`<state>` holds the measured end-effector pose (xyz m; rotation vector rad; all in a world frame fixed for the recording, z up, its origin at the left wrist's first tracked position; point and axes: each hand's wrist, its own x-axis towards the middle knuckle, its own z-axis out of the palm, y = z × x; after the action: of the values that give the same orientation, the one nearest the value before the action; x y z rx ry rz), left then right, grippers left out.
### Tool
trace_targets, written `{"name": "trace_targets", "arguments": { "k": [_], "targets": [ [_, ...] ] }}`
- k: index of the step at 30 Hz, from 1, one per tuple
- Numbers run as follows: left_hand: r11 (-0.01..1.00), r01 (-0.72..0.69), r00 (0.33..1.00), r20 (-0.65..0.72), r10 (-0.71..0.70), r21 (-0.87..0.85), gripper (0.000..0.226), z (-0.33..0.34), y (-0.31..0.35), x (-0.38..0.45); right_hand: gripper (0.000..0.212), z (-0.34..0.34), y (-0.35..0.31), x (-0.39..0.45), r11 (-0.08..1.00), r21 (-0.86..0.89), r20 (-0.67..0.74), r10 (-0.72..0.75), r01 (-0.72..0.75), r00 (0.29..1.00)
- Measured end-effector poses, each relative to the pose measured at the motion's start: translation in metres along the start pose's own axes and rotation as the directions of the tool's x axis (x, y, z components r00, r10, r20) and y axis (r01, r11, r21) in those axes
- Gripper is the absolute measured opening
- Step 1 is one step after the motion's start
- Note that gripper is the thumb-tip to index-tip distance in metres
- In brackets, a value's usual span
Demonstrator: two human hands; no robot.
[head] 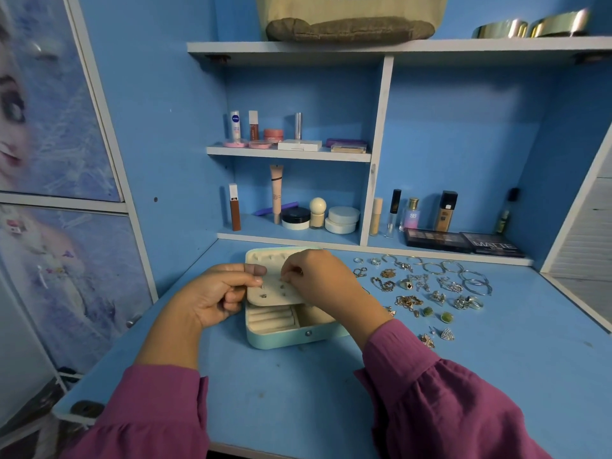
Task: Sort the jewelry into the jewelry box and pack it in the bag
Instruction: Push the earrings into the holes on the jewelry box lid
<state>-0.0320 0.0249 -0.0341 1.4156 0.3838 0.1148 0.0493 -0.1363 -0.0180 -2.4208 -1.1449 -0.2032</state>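
Early stage, by the look of it. Jewelry box (294,337) open on desk (298,392), lid w/ cream earring panel (275,289) tilted up toward back. A few small studs (264,296) already seated in panel, approx 4–5 visible; ring rolls (270,319) in base look empty, rest of base hidden behind right wrist.

Left hand (217,294): fingers curled, thumb pressed over panel's left edge, steadying it. Right hand (319,279): fingertips pinched together over panel's upper right, prob. on a small earring – item itself too small to make out.

Still to sort: most of the lot. Loose jewelry (427,289) spread on desk just right of box – hoop earrings (470,276), chains, rings, pendants, green studs (437,314), triangle earring (447,334) nearest front edge.

Bag (347,18) up on top shelf, well apart from box, untouched. Packing not begun: box needs filling, closing, snapping shut first.

Judgement: roughly a tenth done, earrings first; chains & hoops likely fiddliest, tangle risk.
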Motion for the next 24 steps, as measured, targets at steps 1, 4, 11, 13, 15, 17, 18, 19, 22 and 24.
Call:
{"name": "trace_targets", "arguments": {
  "k": [1,4,11,13,15,17,18,19,22,24],
  "targets": [
    [1.000,-0.011,1.000,0.003,0.011,0.001,0.011,0.000,0.000,0.000,0.019,-0.003,0.002,-0.002,0.999,0.043,-0.007,0.020,-0.020,1.000],
    [0.999,-0.033,0.999,0.014,0.033,-0.032,0.012,0.001,0.001,-0.002,0.016,-0.015,0.011,-0.009,0.985,0.159,-0.011,0.062,-0.060,0.998],
    [0.996,-0.046,0.999,0.005,0.046,-0.079,0.033,0.002,0.001,0.002,0.011,-0.046,0.057,-0.031,0.925,0.357,-0.033,0.151,-0.130,0.988],
    [0.995,-0.045,0.999,0.024,0.047,-0.089,0.043,0.001,0.000,0.004,0.010,-0.054,0.073,-0.038,0.915,0.372,-0.036,0.180,-0.154,0.983],
    [0.995,-0.048,0.998,0.037,0.051,-0.092,0.054,0.000,0.000,0.006,0.009,-0.061,0.089,-0.045,0.909,0.373,-0.023,0.208,-0.185,0.978],
    [0.992,-0.053,0.997,0.042,0.058,-0.111,0.055,0.001,0.000,0.007,0.007,-0.068,0.102,-0.053,0.906,0.364,-0.002,0.234,-0.217,0.972],
    [0.990,-0.058,0.997,0.043,0.064,-0.127,0.052,0.002,0.001,0.008,0.006,-0.070,0.109,-0.056,0.904,0.362,0.002,0.246,-0.230,0.969],
    [0.988,-0.067,0.996,0.041,0.073,-0.141,0.050,0.003,0.001,0.008,0.006,-0.072,0.114,-0.060,0.900,0.361,0.002,0.261,-0.244,0.965],
    [0.982,-0.093,0.995,0.030,0.100,-0.164,0.048,0.004,0.001,0.010,0.007,-0.076,0.126,-0.069,0.901,0.316,0.022,0.306,-0.297,0.952],
    [0.983,-0.104,0.994,0.002,0.105,-0.150,0.036,0.003,-0.001,0.012,0.007,-0.079,0.133,-0.073,0.914,0.226,0.078,0.326,-0.335,0.942]
  ]
}}
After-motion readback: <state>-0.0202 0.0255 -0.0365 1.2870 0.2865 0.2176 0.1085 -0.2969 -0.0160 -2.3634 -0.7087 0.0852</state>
